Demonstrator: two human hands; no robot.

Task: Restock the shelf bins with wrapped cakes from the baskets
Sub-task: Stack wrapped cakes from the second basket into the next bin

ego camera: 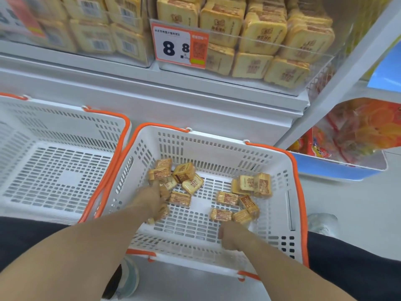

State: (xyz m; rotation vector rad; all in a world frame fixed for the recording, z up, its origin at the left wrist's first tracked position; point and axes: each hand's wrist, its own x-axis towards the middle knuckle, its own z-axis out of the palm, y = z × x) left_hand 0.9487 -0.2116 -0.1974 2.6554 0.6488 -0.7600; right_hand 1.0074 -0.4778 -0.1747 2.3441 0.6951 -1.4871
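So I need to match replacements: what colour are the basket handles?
Orange, on white baskets. The handles show best in the head view, along the rim of the basket that holds the cakes.

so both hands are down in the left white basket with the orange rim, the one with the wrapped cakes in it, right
Not quite: the head view shows both hands, left hand and right hand, in the right white plastic basket with the orange rim, which holds the small yellow wrapped cakes. The left white basket has none.
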